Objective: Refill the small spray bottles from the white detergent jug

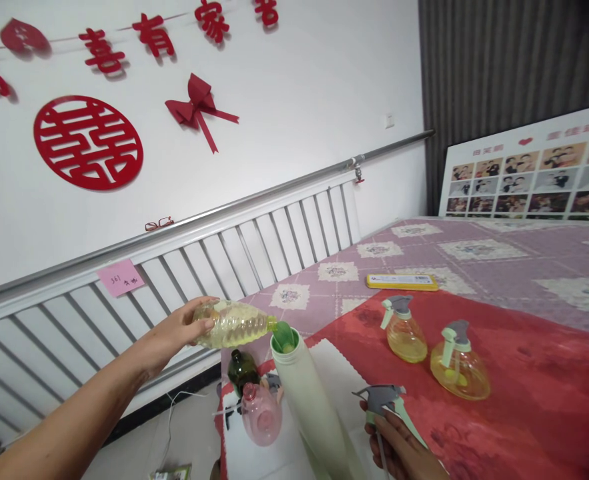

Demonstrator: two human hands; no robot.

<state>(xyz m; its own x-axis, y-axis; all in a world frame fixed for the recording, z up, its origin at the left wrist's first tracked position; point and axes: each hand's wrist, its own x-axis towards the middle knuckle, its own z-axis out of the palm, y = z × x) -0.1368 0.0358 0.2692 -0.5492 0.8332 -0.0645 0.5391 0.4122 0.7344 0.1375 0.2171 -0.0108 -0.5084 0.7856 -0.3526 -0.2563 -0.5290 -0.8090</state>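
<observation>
My left hand (pixel 191 323) is closed around a ribbed clear plastic bottle (pixel 234 325) of pale yellow liquid. The bottle lies tilted almost level, its neck at a green, funnel-like piece (pixel 285 335) in the mouth of a tall pale green container (pixel 309 400). Between the fingers of my right hand (pixel 399 443) is a grey and light green spray head (pixel 387 400) with its thin tube hanging down. To the left of the container are a pink bottle (pixel 261 417) and a dark green bottle (pixel 243 370), both without spray heads.
Two spray bottles (pixel 407 340) with yellow liquid stand on the red cloth (pixel 529 360) at right. Behind them lies a yellow flat case (pixel 401 282). A white radiator (pixel 254 257) runs along the wall, with glasses (pixel 159 224) on its ledge. The table's left edge drops to the floor.
</observation>
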